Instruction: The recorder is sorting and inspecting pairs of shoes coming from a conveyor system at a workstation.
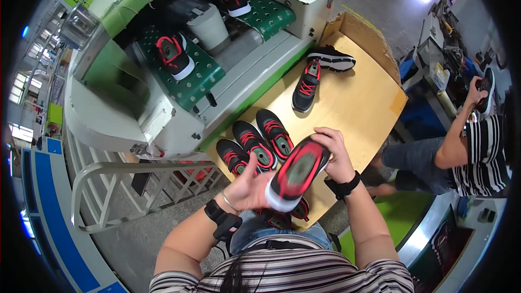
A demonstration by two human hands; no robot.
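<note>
A black sneaker (pixel 297 172) with a red-edged opening, grey-green inside and white sole is tilted in front of me, smeared by motion. My right hand (pixel 335 154) is closed around its toe end. Beside the heel is my left hand (pixel 245 185), thumb stretched up and palm turned toward the shoe; its other fingers are partly hidden by the heel. Just beyond stand three like sneakers with red laces in a row: a left one (pixel 232 155), a middle one (pixel 254 144) and a right one (pixel 275 132). Parts of more shoes (pixel 300 210) show beneath the held one.
On the wooden table (pixel 358 97), one sneaker (pixel 306 88) stands by another lying on its side (pixel 332 58). A cardboard edge (pixel 369 32) borders it. A machine at left carries sneakers (pixel 175 57) on green perforated plates (pixel 198 78). At right, a co-worker (pixel 461 152) holds a shoe.
</note>
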